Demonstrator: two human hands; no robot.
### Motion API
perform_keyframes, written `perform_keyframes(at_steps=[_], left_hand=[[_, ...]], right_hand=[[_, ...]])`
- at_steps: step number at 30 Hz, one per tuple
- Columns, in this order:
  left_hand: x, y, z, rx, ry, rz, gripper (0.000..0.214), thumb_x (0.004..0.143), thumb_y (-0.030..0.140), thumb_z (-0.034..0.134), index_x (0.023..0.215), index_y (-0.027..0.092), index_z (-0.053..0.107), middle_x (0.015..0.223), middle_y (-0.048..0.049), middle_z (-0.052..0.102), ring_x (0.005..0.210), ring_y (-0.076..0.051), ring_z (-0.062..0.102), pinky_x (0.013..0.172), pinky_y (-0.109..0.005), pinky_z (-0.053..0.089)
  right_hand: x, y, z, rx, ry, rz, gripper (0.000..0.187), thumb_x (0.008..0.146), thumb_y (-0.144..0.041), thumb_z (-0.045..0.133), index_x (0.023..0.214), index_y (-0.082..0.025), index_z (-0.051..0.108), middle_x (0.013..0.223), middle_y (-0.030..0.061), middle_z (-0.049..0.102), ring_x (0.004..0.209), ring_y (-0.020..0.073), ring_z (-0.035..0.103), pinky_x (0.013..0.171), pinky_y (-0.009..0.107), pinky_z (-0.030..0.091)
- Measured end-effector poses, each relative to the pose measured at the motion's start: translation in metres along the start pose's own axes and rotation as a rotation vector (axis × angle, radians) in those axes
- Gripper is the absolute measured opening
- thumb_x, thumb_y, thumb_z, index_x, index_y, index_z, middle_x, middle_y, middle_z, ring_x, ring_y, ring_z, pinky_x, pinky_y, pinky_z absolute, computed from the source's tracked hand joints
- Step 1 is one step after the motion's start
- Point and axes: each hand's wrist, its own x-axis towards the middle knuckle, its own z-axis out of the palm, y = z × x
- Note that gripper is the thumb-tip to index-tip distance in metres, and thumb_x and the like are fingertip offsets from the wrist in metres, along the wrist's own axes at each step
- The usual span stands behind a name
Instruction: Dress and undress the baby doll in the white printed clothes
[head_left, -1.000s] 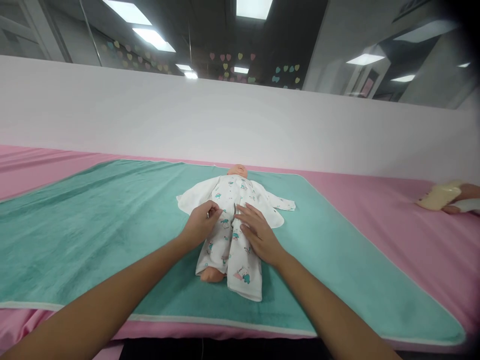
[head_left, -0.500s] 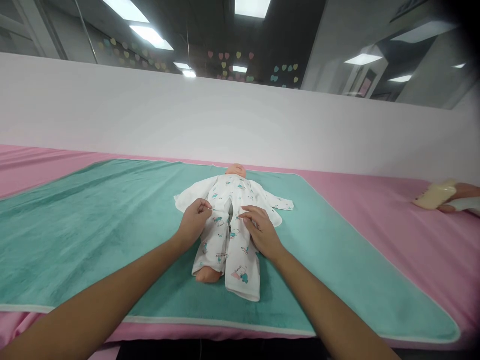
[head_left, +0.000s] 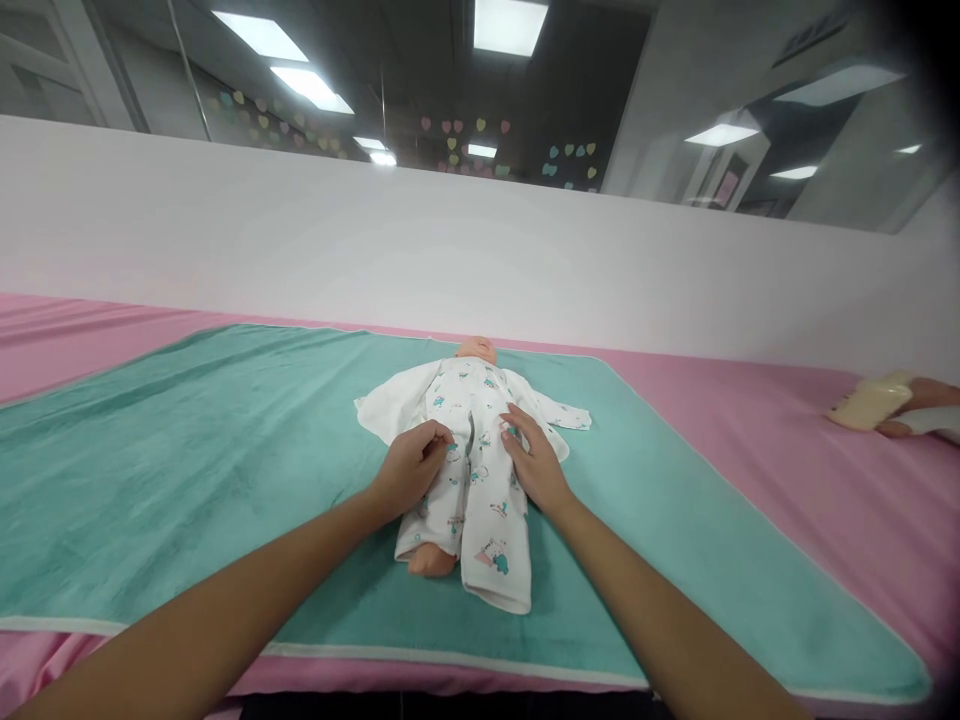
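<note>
- Head camera, looking forward and down; 12 o'clock is straight ahead of the wearer.
- Left hand (head_left: 411, 470): curled, fingers bent over the sleepsuit at the doll's hip at about 9 o'clock from the centre seam. Whether it pinches the cloth or only rests there, I cannot tell.
- Right hand (head_left: 536, 465): open, fingers loosely together, fingertips (head_left: 511, 420) touching the sleepsuit just right of the centre seam, with no fold gathered.
- Baby doll (head_left: 476, 350): on its back on the towel, head at 12 o'clock, legs towards 6 o'clock, inside a white printed sleepsuit (head_left: 472, 420).
- Bare doll foot (head_left: 431, 562): sticks out of one leg at 6 o'clock from the left hand. The other leg ends in a flat cloth foot (head_left: 499, 585), close to the towel's near edge.
- Sleepsuit's sides: a white flap (head_left: 386, 405) spreads at 9 o'clock, a sleeve (head_left: 566, 415) lies flat at 3 o'clock.
- Teal towel (head_left: 150, 500): white-piped near edge just below the doll. Wide room on both sides, and a narrower strip beyond the head.
- Pink sheet (head_left: 750, 470): borders the towel at 3 and 9 o'clock.
- Another person's hand (head_left: 926, 395): at the far 3 o'clock edge, beside a cream object (head_left: 871, 400), well apart from the doll.
- White partition (head_left: 450, 250): runs along the far side at 12 o'clock.
</note>
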Motion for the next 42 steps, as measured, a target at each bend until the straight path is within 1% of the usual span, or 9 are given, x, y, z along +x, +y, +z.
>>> perform_keyframes(at_steps=[4, 7, 10, 16, 21, 25, 29, 33, 42], left_hand=[[0.001, -0.001, -0.002, -0.107, 0.039, -0.079, 0.016, 0.083, 0.026, 0.038, 0.08, 0.02, 0.052, 0.055, 0.0044, 0.044, 0.05, -0.01, 0.04, 0.05, -0.022, 0.032], [0.01, -0.011, -0.004, -0.19, 0.14, -0.231, 0.018, 0.082, 0.035, 0.043, 0.09, 0.02, 0.051, 0.055, 0.0059, 0.043, 0.047, -0.01, 0.04, 0.048, -0.021, 0.032], [0.02, -0.026, -0.007, -0.175, 0.13, -0.344, 0.025, 0.078, 0.045, 0.048, 0.082, 0.02, 0.051, 0.057, 0.0049, 0.049, 0.051, -0.011, 0.045, 0.052, -0.023, 0.034], [0.026, -0.039, -0.012, -0.21, -0.093, -0.345, 0.037, 0.08, 0.049, 0.043, 0.058, 0.019, 0.042, 0.047, 0.0045, 0.045, 0.045, -0.011, 0.038, 0.048, -0.024, 0.031], [0.028, -0.043, -0.018, -0.141, 0.035, -0.308, 0.032, 0.08, 0.043, 0.044, 0.059, 0.019, 0.044, 0.052, 0.0039, 0.046, 0.052, -0.012, 0.042, 0.052, -0.024, 0.032], [0.033, -0.055, -0.023, -0.096, 0.162, -0.349, 0.028, 0.08, 0.038, 0.042, 0.059, 0.019, 0.043, 0.057, 0.0027, 0.047, 0.058, -0.013, 0.043, 0.055, -0.025, 0.032], [0.033, -0.062, -0.019, -0.085, 0.149, -0.339, 0.024, 0.078, 0.036, 0.044, 0.061, 0.019, 0.046, 0.061, 0.0022, 0.049, 0.061, -0.014, 0.045, 0.056, -0.025, 0.032], [0.032, -0.064, -0.013, -0.078, 0.128, -0.339, 0.023, 0.078, 0.036, 0.045, 0.062, 0.019, 0.045, 0.058, 0.0038, 0.047, 0.057, -0.012, 0.043, 0.054, -0.023, 0.031], [0.029, -0.055, -0.01, -0.102, 0.133, -0.299, 0.019, 0.08, 0.034, 0.044, 0.068, 0.02, 0.044, 0.055, 0.0055, 0.046, 0.053, -0.011, 0.043, 0.051, -0.022, 0.029]], right_hand=[[0.005, 0.007, 0.001, 0.044, 0.05, 0.164, 0.044, 0.08, -0.05, 0.047, 0.115, -0.024, 0.05, 0.122, 0.0066, 0.051, 0.104, 0.021, 0.05, 0.087, 0.038, 0.041], [0.003, 0.008, -0.001, 0.014, 0.064, 0.255, 0.038, 0.077, -0.055, 0.049, 0.09, -0.02, 0.057, 0.088, 0.003, 0.059, 0.075, 0.0179, 0.051, 0.071, 0.033, 0.041], [0.002, 0.008, -0.002, -0.017, 0.025, 0.258, 0.037, 0.077, -0.055, 0.046, 0.068, -0.02, 0.052, 0.065, -0.0018, 0.051, 0.064, 0.0161, 0.044, 0.061, 0.028, 0.034], [0.0, 0.01, -0.004, -0.089, 0.03, 0.28, 0.033, 0.078, -0.048, 0.046, 0.059, -0.021, 0.044, 0.057, -0.0038, 0.045, 0.059, 0.0144, 0.04, 0.055, 0.026, 0.029], [-0.005, 0.011, -0.006, -0.127, 0.032, 0.288, 0.033, 0.078, -0.046, 0.046, 0.057, -0.021, 0.04, 0.053, -0.0044, 0.043, 0.057, 0.0143, 0.039, 0.054, 0.026, 0.028], [0.002, 0.005, -0.006, -0.168, 0.097, 0.172, 0.033, 0.081, -0.048, 0.044, 0.063, -0.021, 0.046, 0.061, -0.0028, 0.049, 0.061, 0.0153, 0.042, 0.058, 0.027, 0.031], [0.042, -0.007, 0.0, -0.207, 0.092, 0.052, 0.031, 0.084, -0.048, 0.038, 0.088, -0.021, 0.053, 0.089, 0.0022, 0.057, 0.075, 0.0161, 0.051, 0.066, 0.028, 0.039], [0.106, -0.019, 0.014, -0.451, -0.07, -0.009, 0.034, 0.088, -0.04, 0.032, 0.107, -0.02, 0.051, 0.115, 0.0066, 0.052, 0.102, 0.0172, 0.049, 0.08, 0.028, 0.038], [0.195, -0.029, 0.041, -0.688, -0.468, -0.022, 0.021, 0.072, -0.039, 0.061, 0.071, -0.018, 0.058, 0.083, 0.0036, 0.063, 0.079, 0.0181, 0.056, 0.067, 0.025, 0.038]])
